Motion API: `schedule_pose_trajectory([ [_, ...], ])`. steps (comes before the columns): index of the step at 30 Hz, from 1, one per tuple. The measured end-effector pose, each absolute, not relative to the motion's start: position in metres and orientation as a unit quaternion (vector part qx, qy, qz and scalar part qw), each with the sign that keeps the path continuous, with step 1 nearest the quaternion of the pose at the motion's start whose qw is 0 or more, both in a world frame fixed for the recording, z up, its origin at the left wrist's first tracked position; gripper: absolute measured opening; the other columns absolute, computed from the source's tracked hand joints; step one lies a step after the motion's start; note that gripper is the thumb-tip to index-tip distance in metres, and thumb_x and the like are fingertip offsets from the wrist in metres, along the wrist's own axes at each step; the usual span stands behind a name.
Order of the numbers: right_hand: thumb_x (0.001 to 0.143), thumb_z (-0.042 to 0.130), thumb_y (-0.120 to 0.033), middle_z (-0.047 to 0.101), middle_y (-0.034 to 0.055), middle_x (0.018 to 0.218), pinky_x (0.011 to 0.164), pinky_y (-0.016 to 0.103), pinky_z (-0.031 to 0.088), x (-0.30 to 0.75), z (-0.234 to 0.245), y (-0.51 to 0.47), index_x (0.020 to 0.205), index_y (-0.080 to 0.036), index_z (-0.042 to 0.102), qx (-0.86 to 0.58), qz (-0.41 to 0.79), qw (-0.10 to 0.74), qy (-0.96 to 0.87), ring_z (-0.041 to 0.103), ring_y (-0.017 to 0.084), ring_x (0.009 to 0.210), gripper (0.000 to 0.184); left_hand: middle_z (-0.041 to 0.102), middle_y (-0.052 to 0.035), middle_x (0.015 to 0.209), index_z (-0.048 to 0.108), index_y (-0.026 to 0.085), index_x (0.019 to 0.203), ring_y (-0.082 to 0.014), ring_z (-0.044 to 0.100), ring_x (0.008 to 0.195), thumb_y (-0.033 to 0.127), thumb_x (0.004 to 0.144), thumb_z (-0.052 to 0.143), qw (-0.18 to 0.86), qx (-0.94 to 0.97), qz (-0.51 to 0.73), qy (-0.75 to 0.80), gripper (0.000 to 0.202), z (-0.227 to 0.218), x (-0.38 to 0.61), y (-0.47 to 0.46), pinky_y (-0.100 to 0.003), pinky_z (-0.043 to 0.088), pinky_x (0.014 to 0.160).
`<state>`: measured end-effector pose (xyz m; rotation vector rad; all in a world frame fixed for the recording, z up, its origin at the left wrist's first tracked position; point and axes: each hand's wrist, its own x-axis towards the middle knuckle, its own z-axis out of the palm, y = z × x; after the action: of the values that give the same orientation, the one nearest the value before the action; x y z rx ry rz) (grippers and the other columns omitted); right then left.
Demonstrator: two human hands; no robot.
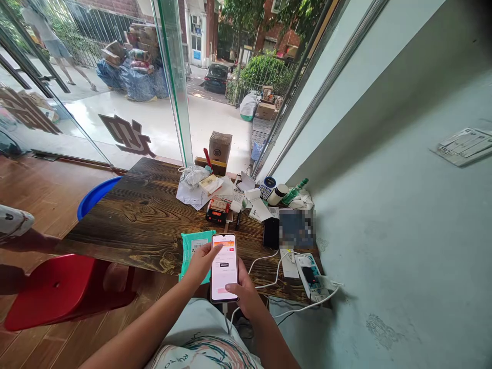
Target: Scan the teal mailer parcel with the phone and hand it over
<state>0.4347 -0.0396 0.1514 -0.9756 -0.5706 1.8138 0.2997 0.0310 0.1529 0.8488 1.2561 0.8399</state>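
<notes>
Smartphone (224, 267) sits gripped in your right hand (246, 297), fingers closed round its edge, while your left hand (200, 264), holding nothing, touches one extended finger to its screen above the desk (146, 220).

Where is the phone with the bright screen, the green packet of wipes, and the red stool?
phone (224, 266), head view, middle of its lit screen
green packet of wipes (191, 245), head view, its upper left part
red stool (49, 289), head view, seat top
</notes>
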Motion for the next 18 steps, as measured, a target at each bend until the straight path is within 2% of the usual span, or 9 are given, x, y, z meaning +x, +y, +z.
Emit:
schedule_pose_trajectory([
  [4, 0.061, 0.07, -0.018, 0.064, 0.005, 0.125, 0.093, 0.038, 0.048, 0.433, 0.153, -0.04, 0.135, -0.026, 0.041, -0.413, 0.732, 0.475, -0.261, 0.06, 0.023, 0.111, 0.08, 0.069, -0.0101, 0.098, 0.06, 0.013, 0.1, -0.0247, 0.063, 0.089, 0.049, 0.064, 0.072, 0.591, 0.402, 0.382, 0.586, 0.052, 0.157, 0.312, 0.025, -0.036, 0.048, 0.079],
  [6, 0.062, 0.069, -0.016, 0.063, 0.0039, 0.125, 0.092, 0.036, 0.048, 0.433, 0.155, -0.039, 0.135, -0.026, 0.041, -0.42, 0.724, 0.472, -0.275, 0.06, 0.022, 0.11, 0.079, 0.069, -0.0106, 0.101, 0.057, 0.014, 0.104, -0.0252, 0.064, 0.092, 0.048, 0.066, 0.072, 0.574, 0.409, 0.387, 0.595, 0.053, 0.156, 0.316, 0.024, -0.038, 0.048, 0.083],
  [10, 0.062, 0.069, -0.016, 0.064, 0.0042, 0.123, 0.09, 0.037, 0.05, 0.433, 0.154, -0.039, 0.136, -0.027, 0.04, -0.429, 0.721, 0.467, -0.281, 0.061, 0.023, 0.107, 0.08, 0.069, -0.0101, 0.099, 0.058, 0.014, 0.101, -0.0257, 0.064, 0.091, 0.048, 0.067, 0.071, 0.576, 0.395, 0.396, 0.596, 0.049, 0.156, 0.317, 0.026, -0.038, 0.049, 0.082],
  [14, 0.061, 0.071, -0.02, 0.066, 0.0053, 0.118, 0.087, 0.038, 0.052, 0.433, 0.149, -0.037, 0.133, -0.025, 0.043, -0.424, 0.728, 0.486, -0.234, 0.064, 0.024, 0.103, 0.078, 0.07, -0.0093, 0.1, 0.058, 0.014, 0.103, -0.0246, 0.064, 0.09, 0.051, 0.066, 0.067, 0.663, 0.344, 0.411, 0.522, 0.053, 0.154, 0.309, 0.023, -0.034, 0.048, 0.077],
  [18, 0.062, 0.073, -0.036, 0.067, 0.0061, 0.116, 0.084, 0.038, 0.054, 0.429, 0.146, -0.032, 0.128, -0.025, 0.047, -0.444, 0.705, 0.525, -0.175, 0.064, 0.026, 0.103, 0.071, 0.064, -0.0098, 0.118, 0.052, 0.017, 0.122, -0.0265, 0.061, 0.104, 0.057, 0.068, 0.062, 0.786, 0.235, 0.353, 0.45, 0.067, 0.151, 0.301, 0.005, -0.032, 0.049, 0.077],
])
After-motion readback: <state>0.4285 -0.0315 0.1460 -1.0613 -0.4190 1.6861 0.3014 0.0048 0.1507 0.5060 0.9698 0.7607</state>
